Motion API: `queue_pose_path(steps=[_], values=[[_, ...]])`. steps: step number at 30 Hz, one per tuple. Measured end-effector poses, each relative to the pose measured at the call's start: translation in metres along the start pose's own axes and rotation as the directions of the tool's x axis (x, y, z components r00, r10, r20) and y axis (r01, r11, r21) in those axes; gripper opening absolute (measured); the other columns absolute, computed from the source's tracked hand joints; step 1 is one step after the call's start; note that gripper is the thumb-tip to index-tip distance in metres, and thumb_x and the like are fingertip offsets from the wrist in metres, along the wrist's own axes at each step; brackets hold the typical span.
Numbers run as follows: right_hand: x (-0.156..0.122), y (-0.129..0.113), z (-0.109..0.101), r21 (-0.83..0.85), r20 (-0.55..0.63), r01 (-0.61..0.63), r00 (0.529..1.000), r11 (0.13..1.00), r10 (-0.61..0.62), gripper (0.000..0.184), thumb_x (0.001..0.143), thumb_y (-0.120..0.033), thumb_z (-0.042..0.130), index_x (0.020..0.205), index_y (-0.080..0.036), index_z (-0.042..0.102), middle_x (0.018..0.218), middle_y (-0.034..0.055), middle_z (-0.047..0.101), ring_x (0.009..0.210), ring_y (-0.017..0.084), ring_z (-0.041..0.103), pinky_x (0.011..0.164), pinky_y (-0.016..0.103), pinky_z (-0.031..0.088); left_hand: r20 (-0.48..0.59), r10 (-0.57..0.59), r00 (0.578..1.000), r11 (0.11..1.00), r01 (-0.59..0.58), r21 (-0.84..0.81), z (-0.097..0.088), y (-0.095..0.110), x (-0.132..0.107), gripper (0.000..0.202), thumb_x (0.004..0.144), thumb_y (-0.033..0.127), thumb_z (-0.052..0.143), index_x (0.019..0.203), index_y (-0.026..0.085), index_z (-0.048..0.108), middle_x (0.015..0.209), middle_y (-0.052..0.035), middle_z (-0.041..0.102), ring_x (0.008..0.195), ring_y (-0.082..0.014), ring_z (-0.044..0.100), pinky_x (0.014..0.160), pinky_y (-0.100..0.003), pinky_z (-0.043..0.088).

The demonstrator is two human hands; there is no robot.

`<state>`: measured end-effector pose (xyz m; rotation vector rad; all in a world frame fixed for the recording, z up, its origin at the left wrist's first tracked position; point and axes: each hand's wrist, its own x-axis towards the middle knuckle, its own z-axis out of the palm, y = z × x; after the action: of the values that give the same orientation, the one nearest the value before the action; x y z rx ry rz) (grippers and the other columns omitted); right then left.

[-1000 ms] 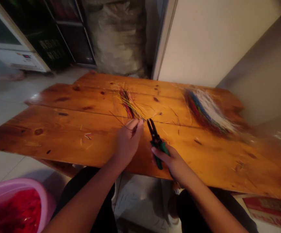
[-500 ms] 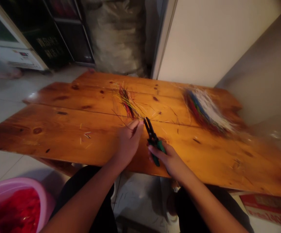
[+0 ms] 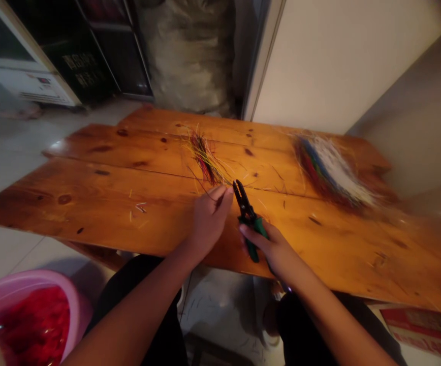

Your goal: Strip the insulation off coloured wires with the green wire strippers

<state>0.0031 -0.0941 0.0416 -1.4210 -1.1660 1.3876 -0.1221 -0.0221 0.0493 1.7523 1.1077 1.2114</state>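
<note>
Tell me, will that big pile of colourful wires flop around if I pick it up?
Probably a bit. The pile of colourful wires looks like thin, loose strands, so it would likely feel light and spread apart. I see nothing tying them, so some may slip through your fingers.

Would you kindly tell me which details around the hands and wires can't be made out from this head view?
Head view:
- Wire in the left hand: its end is hidden by the fingers.
- Green-handled pliers: part of the grip is covered by the right hand.
- Wire pile: separate strands are blurred.
- Pink basin: cut off by the lower-left edge.
</note>
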Motion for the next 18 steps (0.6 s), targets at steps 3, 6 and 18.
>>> queue_pose_path(steps=[3,6,18], values=[[0.001,0.002,-0.001,-0.031,-0.021,-0.003,1.0,1.0,0.003,0.033,0.078,-0.05,0.053,0.07,-0.02,0.044,0.055,-0.0051,0.047,0.047,0.009,0.046,0.046,0.023,0.034,0.008,-0.014,1.0,1.0,0.014,0.006,0.0,-0.002,0.0,0.037,0.088,0.035,0.041,0.058,0.018,0.028,0.056,0.0048,0.024,0.053,-0.0078,0.028,0.051,-0.025,0.023],[0.003,0.003,-0.002,-0.118,-0.047,0.005,0.999,0.993,-0.01,0.034,0.079,-0.051,0.052,0.066,-0.02,0.043,0.05,-0.0054,0.046,0.044,0.01,0.046,0.046,0.024,0.035,0.007,-0.029,1.0,0.999,0.029,0.014,0.0,-0.003,0.0,0.037,0.088,0.036,0.04,0.057,0.018,0.029,0.055,0.0048,0.024,0.052,-0.008,0.027,0.051,-0.025,0.023],[0.012,0.003,-0.013,-0.318,-0.165,-0.003,0.985,0.948,-0.052,0.034,0.077,-0.051,0.052,0.063,-0.021,0.046,0.048,-0.0043,0.047,0.044,0.012,0.045,0.046,0.025,0.034,0.067,-0.109,0.992,0.988,0.115,-0.104,0.005,-0.006,-0.001,0.037,0.088,0.041,0.036,0.058,0.019,0.032,0.056,0.0041,0.027,0.054,-0.0095,0.029,0.054,-0.026,0.025]])
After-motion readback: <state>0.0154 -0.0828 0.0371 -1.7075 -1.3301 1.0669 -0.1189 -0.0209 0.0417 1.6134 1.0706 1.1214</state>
